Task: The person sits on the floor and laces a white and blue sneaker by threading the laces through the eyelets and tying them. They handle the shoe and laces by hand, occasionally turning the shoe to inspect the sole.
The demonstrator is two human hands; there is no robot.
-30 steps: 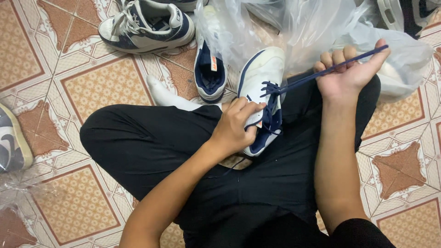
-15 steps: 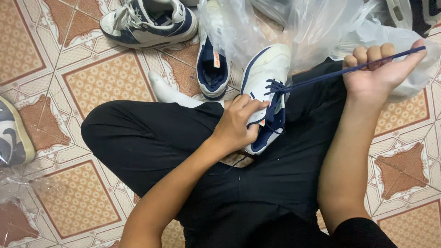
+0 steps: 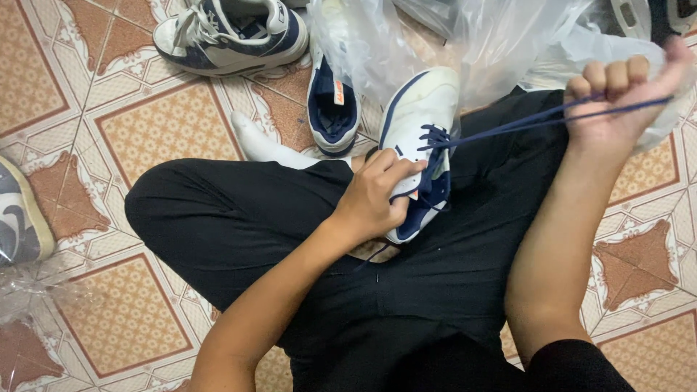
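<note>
Navy lace (image 3: 508,125) taut from sneaker (image 3: 420,138) under left hand's (image 3: 374,196) pinching fingers to right hand's (image 3: 617,91) fist.

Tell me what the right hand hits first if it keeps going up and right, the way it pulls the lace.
Likely the clear plastic bag just beyond the right hand; depth is unclear.

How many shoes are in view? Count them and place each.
4, maybe more under the plastic bags: one in the lap, one beside it, one top left, one at the left edge.
</note>
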